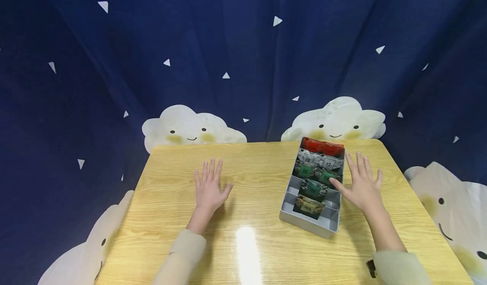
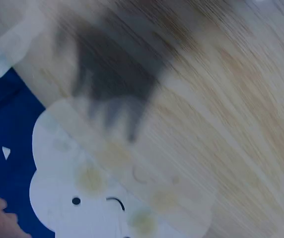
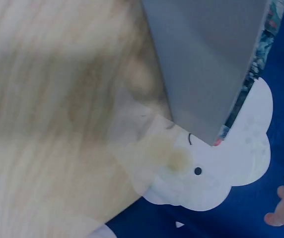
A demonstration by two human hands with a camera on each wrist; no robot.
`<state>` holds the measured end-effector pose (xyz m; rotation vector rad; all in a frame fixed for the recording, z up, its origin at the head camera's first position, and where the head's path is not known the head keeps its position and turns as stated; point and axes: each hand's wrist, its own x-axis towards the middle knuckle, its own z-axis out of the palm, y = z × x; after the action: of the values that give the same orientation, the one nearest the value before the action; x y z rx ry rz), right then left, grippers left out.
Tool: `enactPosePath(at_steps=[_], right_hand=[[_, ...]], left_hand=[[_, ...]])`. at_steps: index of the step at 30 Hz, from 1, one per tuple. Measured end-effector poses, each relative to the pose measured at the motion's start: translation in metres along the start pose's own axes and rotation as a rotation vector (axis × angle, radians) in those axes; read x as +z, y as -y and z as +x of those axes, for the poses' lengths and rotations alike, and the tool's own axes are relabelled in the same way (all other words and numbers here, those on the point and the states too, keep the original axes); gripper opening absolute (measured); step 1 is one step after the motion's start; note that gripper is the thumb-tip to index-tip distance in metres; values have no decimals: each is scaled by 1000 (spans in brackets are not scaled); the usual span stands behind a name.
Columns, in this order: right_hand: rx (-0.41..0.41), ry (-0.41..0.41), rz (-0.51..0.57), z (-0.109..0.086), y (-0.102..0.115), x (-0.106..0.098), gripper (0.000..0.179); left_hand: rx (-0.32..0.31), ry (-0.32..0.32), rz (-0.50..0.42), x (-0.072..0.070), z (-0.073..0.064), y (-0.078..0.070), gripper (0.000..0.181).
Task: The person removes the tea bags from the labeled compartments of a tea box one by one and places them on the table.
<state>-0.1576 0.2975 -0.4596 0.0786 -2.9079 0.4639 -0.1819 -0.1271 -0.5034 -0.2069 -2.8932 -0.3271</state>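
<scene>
A dark blue curtain (image 1: 213, 31) with smiling clouds hangs beyond both hands, and a wooden table (image 1: 262, 166) spreads beneath them. The grey box (image 1: 306, 227) stands on it just left of the right hand and well to the right of the left hand. Judging by its contents, the box is mostly filled: three rows on its far side hold pairs, while the two nearer compartments have one packet each, with spare room left beside them.

The left hand (image 1: 209, 192) is spread wide over the table, holding nothing. The right hand (image 1: 363, 192) is also spread and holds nothing; its thumb overlaps the box's edge, though whether it touches a packet cannot be told.

Left of the right hand, from the far end of the box towards the near end, come red packets (image 1: 313, 144), grey packets (image 1: 309, 157), a green-labelled pair (image 1: 305, 171), a single green-labelled packet (image 1: 313, 189) and a yellow-labelled packet (image 1: 308, 207), nearest the person.
</scene>
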Motion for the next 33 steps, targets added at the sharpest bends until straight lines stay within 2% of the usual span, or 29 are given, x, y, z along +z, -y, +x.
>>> enactPosePath(at_steps=[5,8,11,17,25,33], right_hand=[[-5,-129,71,-7,-8,11,87],[10,-172,97,-12,-13,20,87],[31,-200,114,-17,-17,31,88],[57,-208,138,-25,-21,50,90],[97,-125,144,-29,-21,64,94],[139,-51,141,-31,-17,71,94]], left_hand=[[70,-76,-29,18,5,-19,78],[119,-108,-54,32,7,-33,76],[163,-104,-73,45,7,-49,73],[205,-23,-73,61,14,-80,72],[218,68,-45,74,26,-112,70],[232,168,-73,85,36,-143,69]])
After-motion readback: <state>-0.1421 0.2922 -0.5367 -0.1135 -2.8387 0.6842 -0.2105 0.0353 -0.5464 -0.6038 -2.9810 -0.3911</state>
